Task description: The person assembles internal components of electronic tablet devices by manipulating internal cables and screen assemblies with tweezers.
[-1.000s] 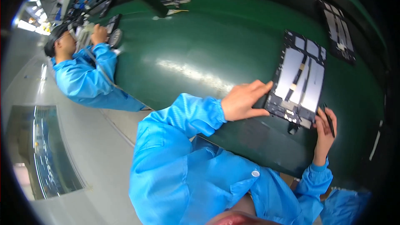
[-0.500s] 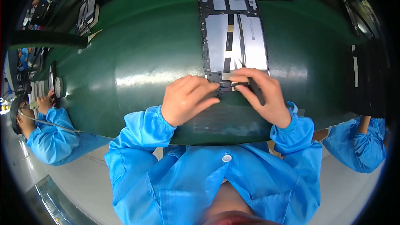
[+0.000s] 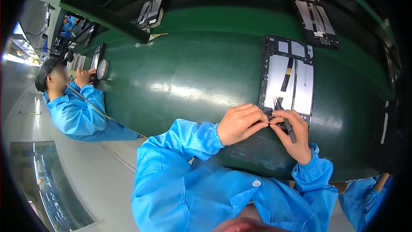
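Note:
An opened tablet point(image 3: 304, 87) with a black frame and silver inner plates lies on the green bench, dark ribbon cables running down its middle. Both my hands meet over its near end. My left hand point(image 3: 241, 124) is closed, thumb and finger pinched at the tablet's lower left corner; what sits in the pinch is too small to name. In my right hand point(image 3: 296, 135) is a pair of dark tweezers point(image 3: 291, 132), tips pointing away from me over the silver plate. My right thumb and forefinger come together close to the left fingertips. The hands hide the tablet's near edge.
Another opened tablet point(image 3: 315, 19) lies beyond, at the far right, and one more point(image 3: 151, 8) at the far left. A dark post point(image 3: 105, 17) juts over the bench's left side. A co-worker point(image 3: 77, 107) in blue sits at left, near a round lamp-like object point(image 3: 102, 69).
The view has turned, shifting the bench scene rightward and down. My left hand has closed its fingers into a pinch and come up against my right fingertips. The tweezers remain in my right hand.

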### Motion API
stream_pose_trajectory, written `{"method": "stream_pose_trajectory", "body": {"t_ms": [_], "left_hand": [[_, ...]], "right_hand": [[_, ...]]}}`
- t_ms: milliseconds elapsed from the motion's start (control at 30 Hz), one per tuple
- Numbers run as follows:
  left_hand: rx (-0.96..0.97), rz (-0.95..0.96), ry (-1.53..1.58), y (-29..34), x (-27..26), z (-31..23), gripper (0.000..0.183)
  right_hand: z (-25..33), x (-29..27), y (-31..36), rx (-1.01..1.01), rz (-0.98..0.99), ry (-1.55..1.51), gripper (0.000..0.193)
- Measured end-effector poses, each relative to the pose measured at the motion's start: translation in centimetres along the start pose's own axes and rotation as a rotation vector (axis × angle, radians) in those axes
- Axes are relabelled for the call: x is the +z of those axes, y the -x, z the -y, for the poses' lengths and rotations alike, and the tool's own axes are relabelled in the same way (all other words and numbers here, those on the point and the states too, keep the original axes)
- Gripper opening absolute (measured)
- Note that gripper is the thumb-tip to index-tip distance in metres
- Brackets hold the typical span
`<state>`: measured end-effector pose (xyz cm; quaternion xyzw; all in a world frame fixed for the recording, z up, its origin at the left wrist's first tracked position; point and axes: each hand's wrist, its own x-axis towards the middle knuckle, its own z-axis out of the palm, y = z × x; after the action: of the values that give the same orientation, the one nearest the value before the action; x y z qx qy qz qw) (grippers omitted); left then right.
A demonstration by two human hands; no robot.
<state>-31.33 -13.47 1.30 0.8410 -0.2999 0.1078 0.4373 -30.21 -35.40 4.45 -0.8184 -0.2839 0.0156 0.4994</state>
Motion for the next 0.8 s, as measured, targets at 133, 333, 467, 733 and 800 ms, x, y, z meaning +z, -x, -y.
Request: {"method": "stream_pose_trajectory", "body": {"t_ms": [133, 333, 467, 733, 800], "left_hand": [[0.076, -0.038, 0.003, -0.4, -0.3, 0.3, 0.018], [0.221, -0.097, -0.094, 0.0, 0.1, 1.1, 0.018], [0.176, -0.082, -0.118, 0.0, -0.2, 0.6, 0.017], [-0.121, 0.095, 0.046, 0.0, -0.4, 0.1, 0.013], [-0.126, 0.102, 0.046, 0.1, -0.4, 0.0, 0.012]], "right_hand": [[0.0, 0.3, -0.3, 0.047, -0.021, -0.033, 0.033], [-0.2, 0.3, -0.4, 0.077, 0.009, -0.051, 0.037], [-0.4, 0.0, -0.2, 0.033, 0.044, -0.008, 0.040], [-0.4, 0.6, 0.0, -0.004, -0.009, 0.075, 0.043], [-0.6, 0.9, 0.1, 0.007, -0.032, 0.085, 0.043]]}}
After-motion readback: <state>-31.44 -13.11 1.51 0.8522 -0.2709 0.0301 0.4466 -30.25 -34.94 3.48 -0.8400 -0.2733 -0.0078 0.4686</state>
